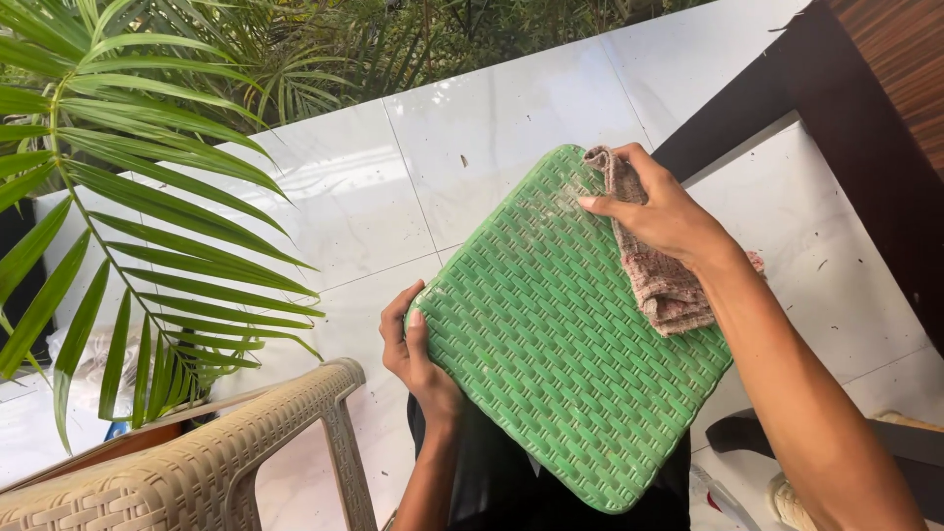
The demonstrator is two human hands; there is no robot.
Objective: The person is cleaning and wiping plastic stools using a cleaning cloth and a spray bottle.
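Observation:
A green woven-pattern plastic seat panel (pixel 551 334) lies tilted across my lap in the middle of the head view. My left hand (pixel 413 349) grips its left corner, thumb on top. My right hand (pixel 659 211) is closed on a crumpled pinkish cloth (pixel 669 285) and presses it against the panel's upper right part. A pale dusty smear shows on the green surface near the cloth.
A beige woven-plastic chair (pixel 197 472) stands at the lower left. Palm fronds (pixel 128 197) hang over the left side. White floor tiles (pixel 472 128) spread behind, with a dark door frame (pixel 846 128) at the right and a sandal (pixel 796 501) at the bottom right.

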